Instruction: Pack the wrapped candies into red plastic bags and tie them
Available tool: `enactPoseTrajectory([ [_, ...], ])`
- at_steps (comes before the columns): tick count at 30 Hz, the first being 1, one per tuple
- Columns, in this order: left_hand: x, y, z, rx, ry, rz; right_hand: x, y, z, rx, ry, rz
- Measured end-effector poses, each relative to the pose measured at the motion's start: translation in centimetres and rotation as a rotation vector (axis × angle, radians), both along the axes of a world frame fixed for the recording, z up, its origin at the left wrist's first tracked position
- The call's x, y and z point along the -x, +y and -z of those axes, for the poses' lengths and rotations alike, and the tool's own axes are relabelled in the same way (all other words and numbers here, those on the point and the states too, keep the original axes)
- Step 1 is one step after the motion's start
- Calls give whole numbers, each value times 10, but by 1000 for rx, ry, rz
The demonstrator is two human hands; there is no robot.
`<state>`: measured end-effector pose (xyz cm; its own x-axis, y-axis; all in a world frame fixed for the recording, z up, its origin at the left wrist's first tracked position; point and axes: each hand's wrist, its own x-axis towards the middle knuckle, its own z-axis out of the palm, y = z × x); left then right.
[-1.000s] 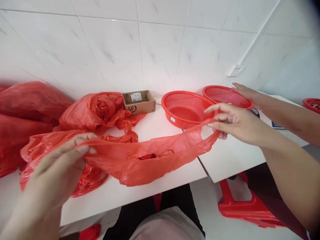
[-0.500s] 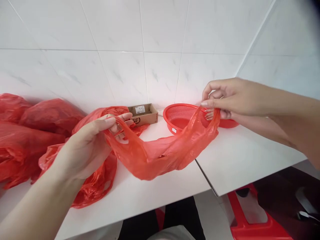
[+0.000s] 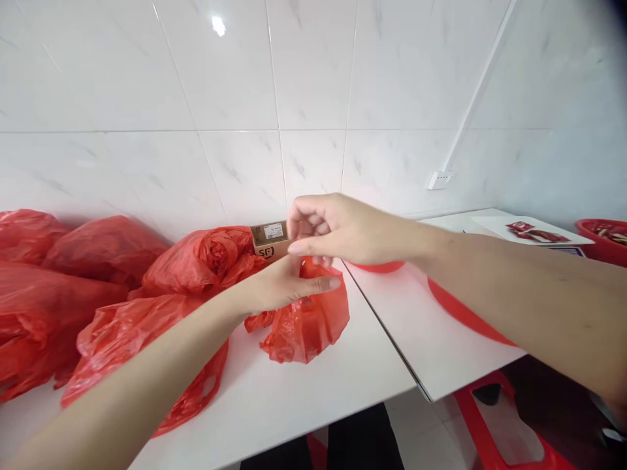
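Note:
My two hands are close together over the table, the right one crossing above the left. A red plastic bag hangs crumpled beneath them. My left hand is at the bag's top, its thumb pointing right across it; its other fingers are hidden behind the right hand. My right hand has curled fingers, with the thumb close to the left hand. The bag's upper edge shows just under its fingertips, and the exact grip there is partly hidden.
Several stuffed red bags fill the table's left side. Behind my hands stands a cardboard box. My right arm partly covers red basins. A seam divides the white tabletops. A red stool is below right; a red basket stands far right.
My hands, earlier spread apart with the bag stretched between them, have come together at the middle. The bag is now bunched below them. The view has shifted slightly.

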<state>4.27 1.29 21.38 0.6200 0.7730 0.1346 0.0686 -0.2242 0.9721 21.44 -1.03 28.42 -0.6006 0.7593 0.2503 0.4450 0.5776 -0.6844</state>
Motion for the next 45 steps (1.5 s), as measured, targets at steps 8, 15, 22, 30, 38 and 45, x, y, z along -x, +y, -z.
enactPoseTrajectory([
  [8,9,9,13,365,38,-4,-10,14,59,-75,66,32],
  [15,17,12,19,370,42,77,-12,9,75,-171,217,196],
  [22,29,17,21,101,75,170,3,-26,85,-210,336,40],
  [30,24,4,28,-422,436,-29,10,16,131,168,391,194],
  [38,27,5,51,-867,295,-228,9,2,137,268,434,66],
  [45,98,-17,65,-603,401,-358,-33,-16,130,-25,1,307],
])
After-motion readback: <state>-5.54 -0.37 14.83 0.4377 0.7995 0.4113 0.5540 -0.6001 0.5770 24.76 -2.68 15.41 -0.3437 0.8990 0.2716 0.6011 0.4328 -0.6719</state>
